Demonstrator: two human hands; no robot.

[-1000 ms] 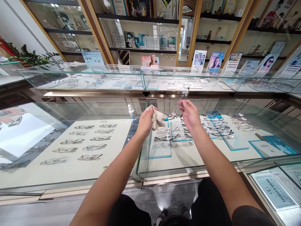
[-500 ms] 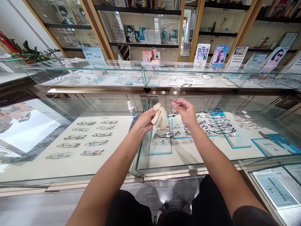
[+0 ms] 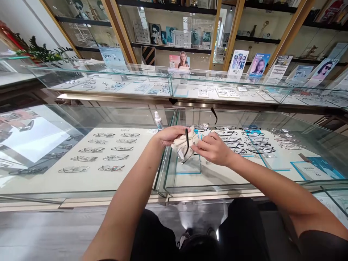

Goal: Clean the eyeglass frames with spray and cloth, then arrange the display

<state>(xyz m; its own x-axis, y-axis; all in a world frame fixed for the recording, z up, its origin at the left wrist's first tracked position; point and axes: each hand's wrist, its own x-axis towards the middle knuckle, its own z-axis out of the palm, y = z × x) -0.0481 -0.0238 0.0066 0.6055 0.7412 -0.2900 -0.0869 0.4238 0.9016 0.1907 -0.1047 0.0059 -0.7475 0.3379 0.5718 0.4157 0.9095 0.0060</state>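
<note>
My left hand [image 3: 172, 135] is closed on a crumpled beige cloth [image 3: 192, 137]. My right hand [image 3: 213, 149] grips a pair of eyeglasses [image 3: 187, 139] with thin frames and dark temple tips. One temple stands up in front of the cloth and the other points up beyond my right hand. The eyeglasses are against or very near the cloth; whether a lens lies inside its folds I cannot tell. Both hands are above a glass display case [image 3: 206, 190], and a white spray bottle [image 3: 158, 120] stands behind my left hand.
Rows of eyeglasses [image 3: 118, 158] lie in the left case, and more frames [image 3: 259, 149] fill the right one. Glass edges run below my forearms. Farther back stands another glass counter [image 3: 187, 92] with upright advertising cards [image 3: 237, 64], before shelves.
My right hand has lowered and turned, bringing the eyeglasses from upright in the air down to the cloth. My left hand still holds the cloth. The view has shifted slightly.
</note>
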